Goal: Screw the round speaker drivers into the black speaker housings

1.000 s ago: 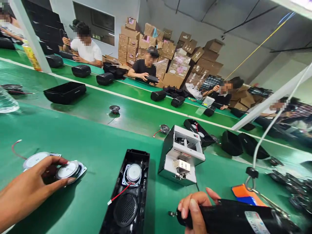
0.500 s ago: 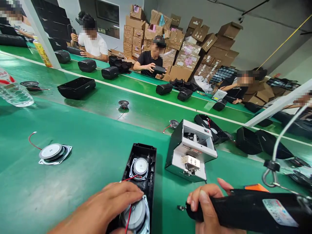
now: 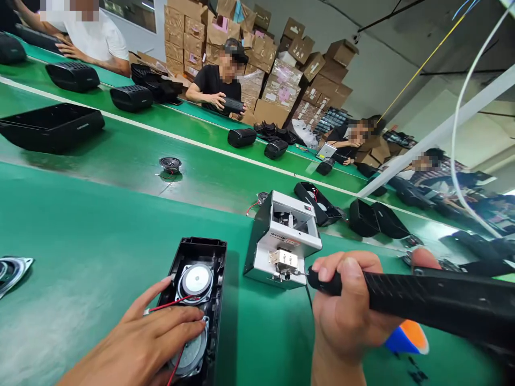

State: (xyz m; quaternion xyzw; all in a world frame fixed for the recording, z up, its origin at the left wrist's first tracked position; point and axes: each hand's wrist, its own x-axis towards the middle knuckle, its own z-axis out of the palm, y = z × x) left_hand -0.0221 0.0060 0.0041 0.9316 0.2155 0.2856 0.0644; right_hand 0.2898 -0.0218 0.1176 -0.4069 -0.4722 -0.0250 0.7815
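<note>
My left hand (image 3: 155, 335) lies across a long black speaker housing (image 3: 218, 321), its fingers stretched out and apart. Its index finger reaches to the upper speaker driver (image 3: 197, 280), and the other fingertips rest on the lower driver (image 3: 193, 351). Both drivers sit magnet side up in the housing, with red wires attached. My thumb is hidden. In my right hand (image 3: 350, 300) is a black electric screwdriver (image 3: 402, 295), closed around its front part. The screwdriver's tip meets the front of a grey screw feeder (image 3: 300, 220), at the small metal block; whether a screw is on it is too small to tell.
Another speaker driver (image 3: 12, 271) lies at the left edge. A green conveyor carries a small driver (image 3: 170, 165) and black housings (image 3: 52, 126). An orange and blue object (image 3: 410, 338) lies below the screwdriver. Co-workers sit across the line (image 3: 221, 80), with stacked cartons (image 3: 281, 80) behind.
The view has swung right. My right hand has brought the screwdriver tip from the mat to the screw feeder's front. On the housing, my left hand's index finger has spread towards the upper driver.
</note>
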